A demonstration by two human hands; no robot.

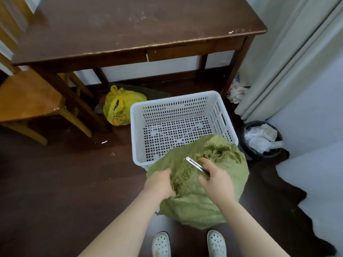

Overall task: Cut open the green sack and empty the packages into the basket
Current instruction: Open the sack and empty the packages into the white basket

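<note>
A bulging green woven sack (196,206) stands on the dark floor in front of me, its frayed top leaning over the near rim of a white perforated basket (136,127). The basket holds nothing that I can see. My left hand (159,182) grips the sack's frayed fabric on the left. My right hand (215,179) holds a thin metal cutter (194,164), its blade pointing up and left across the torn fabric. The packages inside the sack are hidden.
A dark wooden table (130,25) stands behind the basket, with a yellow plastic bag (120,106) under it. A wooden chair (27,101) is at the left. A black bin (263,140) with rubbish stands right of the basket, beside a curtain (289,58).
</note>
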